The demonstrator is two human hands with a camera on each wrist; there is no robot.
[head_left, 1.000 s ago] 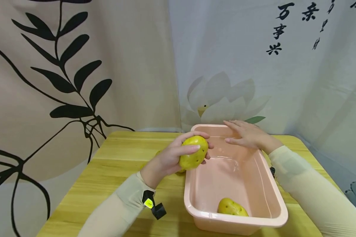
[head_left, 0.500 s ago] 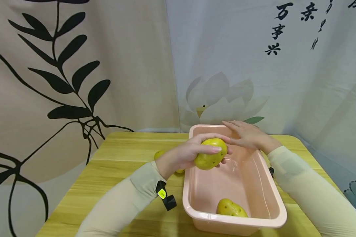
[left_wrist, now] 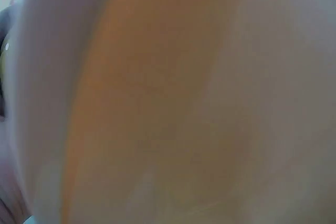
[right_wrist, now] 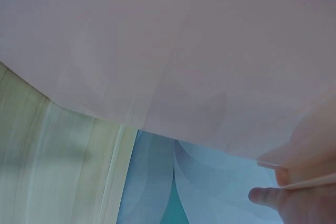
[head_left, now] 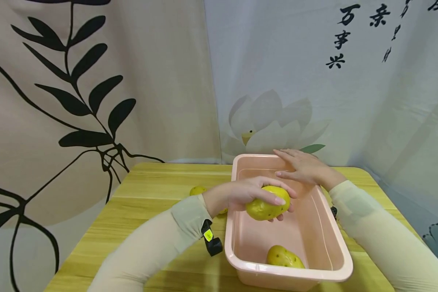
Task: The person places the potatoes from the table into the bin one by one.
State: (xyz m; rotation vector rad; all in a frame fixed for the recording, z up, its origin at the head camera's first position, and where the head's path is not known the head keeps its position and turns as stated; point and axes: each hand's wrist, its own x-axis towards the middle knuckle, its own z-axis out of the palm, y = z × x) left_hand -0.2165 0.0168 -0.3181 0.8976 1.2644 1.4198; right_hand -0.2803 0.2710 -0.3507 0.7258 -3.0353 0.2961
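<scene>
My left hand (head_left: 253,196) grips a yellow potato (head_left: 268,207) with dark pits, thumb along its near side and fingers round the far side. It hangs over the inside of the pink plastic basin (head_left: 289,271). A second potato (head_left: 284,257) lies on the basin floor at the near end. At the far right corner, my right hand (head_left: 306,167) rests on the rim with straight fingers, thumb on the inner side. The right wrist view shows part of this hand (right_wrist: 307,203) at the basin wall (right_wrist: 157,51). A close, blurred pinkish-orange surface (left_wrist: 173,98) fills the left wrist view.
Left of the basin, partly behind my left forearm, more yellow potatoes (head_left: 198,190) lie on the wooden table (head_left: 160,178). A printed cloth (head_left: 168,81) hangs behind the table. The basin stands on the right half of the table.
My left hand has carried the potato rightward from the basin's left rim, then slightly down and nearer, over its inside. The right hand has stayed on the rim.
</scene>
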